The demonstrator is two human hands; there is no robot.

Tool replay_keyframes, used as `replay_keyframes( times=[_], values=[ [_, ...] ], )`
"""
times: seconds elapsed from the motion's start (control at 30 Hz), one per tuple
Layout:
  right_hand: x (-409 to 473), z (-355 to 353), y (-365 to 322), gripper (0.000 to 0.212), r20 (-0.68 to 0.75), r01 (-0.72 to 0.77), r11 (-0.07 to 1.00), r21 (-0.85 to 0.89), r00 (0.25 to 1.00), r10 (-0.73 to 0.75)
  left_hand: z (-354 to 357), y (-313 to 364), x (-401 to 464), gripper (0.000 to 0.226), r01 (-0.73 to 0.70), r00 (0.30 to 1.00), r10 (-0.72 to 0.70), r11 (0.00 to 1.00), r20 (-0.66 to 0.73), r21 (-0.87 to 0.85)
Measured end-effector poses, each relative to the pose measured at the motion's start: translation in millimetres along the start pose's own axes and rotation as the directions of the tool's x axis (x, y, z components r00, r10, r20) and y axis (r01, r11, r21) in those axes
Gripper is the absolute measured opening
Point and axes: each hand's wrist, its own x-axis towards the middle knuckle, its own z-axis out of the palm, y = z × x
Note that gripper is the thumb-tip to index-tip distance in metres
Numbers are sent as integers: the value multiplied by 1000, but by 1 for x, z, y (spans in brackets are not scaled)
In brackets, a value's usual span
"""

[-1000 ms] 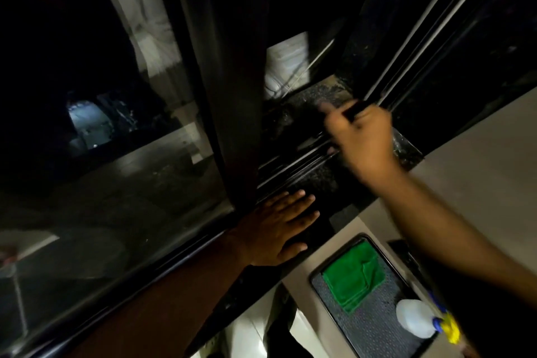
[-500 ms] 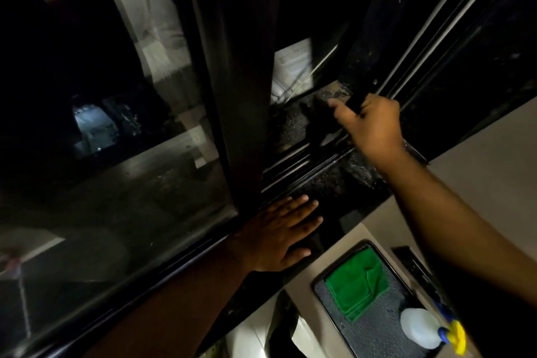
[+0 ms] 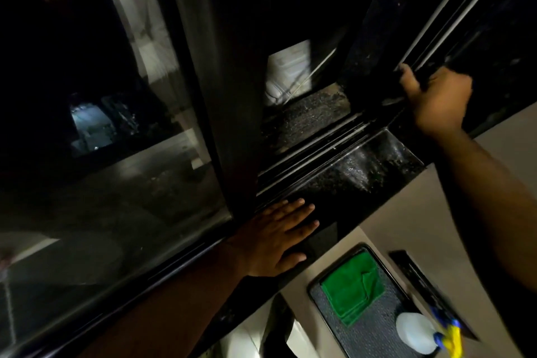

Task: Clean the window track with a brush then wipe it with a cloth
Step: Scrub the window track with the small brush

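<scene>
The green cloth [image 3: 353, 288] is left unused in the tray [image 3: 374, 337], the left hand [image 3: 276, 238] is kept spread flat on the sill, and the right hand [image 3: 436, 99], closed round a barely visible brush, has been moved farther along the window track [image 3: 328, 148], so brushing is judged ongoing.

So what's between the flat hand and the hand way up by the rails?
In the head view, between the left hand and right hand lie only the speckled black sill and the window track.

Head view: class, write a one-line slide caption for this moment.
Right hand works a dark tool along the window track; left hand flat on the sill; green cloth waits in its tray.
</scene>
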Motion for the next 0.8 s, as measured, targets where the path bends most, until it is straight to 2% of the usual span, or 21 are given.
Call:
replay_keyframes(
  times=[0.03,0.1,0.13,0.17,0.23,0.3,0.37,0.4,0.47,0.53,0.6,0.7,0.77,0.8],
  values=[
    [0,1,-1,52,41,33,997,-75,999,-30,0,0,0,64,-1,1000,1,1000,-8,-3],
    [-13,12,-8,40,239,149,978,-149,965,-111,0,1,-1,64,-5,1000,5,1000,-18,-6],
    [-23,21,-12,36,323,169,980,-100,937,-129,0,1,-2,64,-4,1000,3,1000,-17,-9],
    [-28,27,-17,37,355,125,992,3,927,-118,1,1,-2,64,-1,1000,1,1000,-12,-14],
    [-25,26,-19,47,253,-6,980,197,966,-45,1,0,-1,64,-2,1000,2,1000,-10,-20],
    [-15,15,-14,54,95,-26,991,132,995,13,1,0,0,64,-6,1000,6,1000,-18,-12],
    [-16,8,-10,53,50,-97,995,11,994,96,0,0,0,64,-6,1000,6,1000,-15,-9],
    [-24,13,-11,47,88,-116,993,16,989,114,1,0,-1,64,-4,1000,4,1000,-7,-12],
    [-52,25,-28,27,296,-195,967,164,945,140,2,0,-1,64,-1,1000,1,1000,3,-21],
    [-73,31,-50,22,459,-222,940,260,885,82,2,0,0,64,-2,1000,3,1000,15,-31],
    [-69,24,-62,24,522,-291,886,360,850,67,0,0,-1,64,-4,1000,4,999,20,-37],
    [-46,4,-61,26,529,-362,803,473,846,70,-1,0,-1,64,-9,1000,8,1000,-6,-23],
    [-45,4,-59,27,568,-327,814,480,823,-4,-1,0,-2,64,-6,1000,6,1000,-18,-25],
    [-46,7,-55,28,573,-268,863,429,819,-30,-1,0,-2,64,-6,1000,6,1000,-21,-25]
  ],
)
